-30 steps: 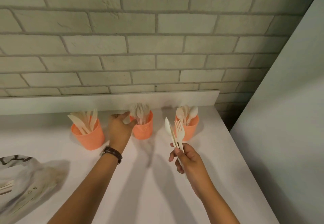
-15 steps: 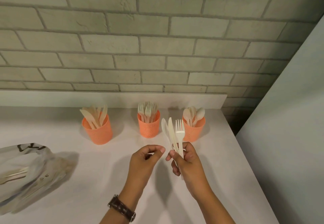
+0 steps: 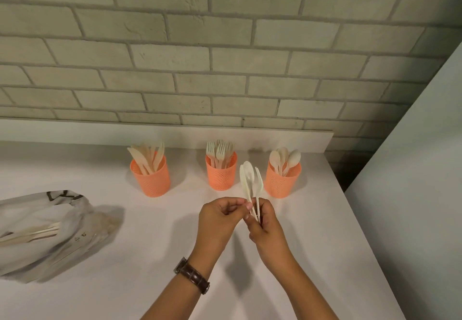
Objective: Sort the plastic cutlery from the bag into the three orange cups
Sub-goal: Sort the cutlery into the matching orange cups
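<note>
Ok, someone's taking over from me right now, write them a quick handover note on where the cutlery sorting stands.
Right hand: holds a small bunch of cutlery upright.
Left hand: pinching at that bunch.
Cups: left cup has knives, middle cup forks, right cup spoons.
Done: each cup partly filled.
Left: sort the held pieces, then the cutlery showing in the bag.

I'm standing at a plain white countertop [image 3: 150, 269], facing a grey-green painted brick wall [image 3: 225, 57], with a smooth pale panel [image 3: 412, 182] closing in my right.
</note>
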The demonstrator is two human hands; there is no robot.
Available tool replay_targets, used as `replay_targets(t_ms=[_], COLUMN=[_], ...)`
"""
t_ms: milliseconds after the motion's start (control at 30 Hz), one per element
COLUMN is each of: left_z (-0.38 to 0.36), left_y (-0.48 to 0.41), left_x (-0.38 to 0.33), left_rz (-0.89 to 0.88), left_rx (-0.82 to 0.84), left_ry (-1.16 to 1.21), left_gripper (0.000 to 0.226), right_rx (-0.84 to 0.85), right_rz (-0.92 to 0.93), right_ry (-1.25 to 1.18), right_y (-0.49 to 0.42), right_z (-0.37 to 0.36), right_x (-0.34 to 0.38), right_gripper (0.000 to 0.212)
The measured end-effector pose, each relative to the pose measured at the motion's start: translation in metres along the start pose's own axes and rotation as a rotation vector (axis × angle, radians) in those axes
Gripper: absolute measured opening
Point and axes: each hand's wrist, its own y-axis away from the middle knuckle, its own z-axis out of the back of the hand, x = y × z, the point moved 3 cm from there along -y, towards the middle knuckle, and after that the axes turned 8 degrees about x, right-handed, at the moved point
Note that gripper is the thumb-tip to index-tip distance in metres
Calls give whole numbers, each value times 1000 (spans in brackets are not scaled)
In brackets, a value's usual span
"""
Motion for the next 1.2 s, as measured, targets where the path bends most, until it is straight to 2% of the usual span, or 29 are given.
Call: replay_targets(t_ms=[200, 400, 700, 800, 900, 1000, 1100, 1200], left_z=[12, 31, 67, 103, 155, 195, 213, 217], left_y=[-4, -6, -6, -21, -42, -61, -81, -91], left_x=[-2, 0, -2, -16, -40, -52, -39, -14], left_rz=[44, 79, -11, -90, -199, -250, -173, -34], left_rx=[-20, -71, -170, -267, -470, -619, -652, -597], left_ry=[88, 137, 182, 120, 4, -162, -266, -382], left_gripper=[12, 16, 15, 18, 19, 5, 12, 27], right_rx=[-16, -20, -32, -30, 14, 65, 91, 81], right_rz=[33, 32, 13, -3, -91, -183, -223, -224], right_ry=[21, -28, -62, -188, -300, -346, -305, -250], right_y=[-4, -18, -36, -41, -43, -41, -37, -36], right_z=[-11, -26, -36, -33, -30, -29, -30, -29], right_x=[1, -1, -4, -4, -9, -18, -21, -21], right_gripper=[28, 28, 20, 22, 22, 20, 22, 22])
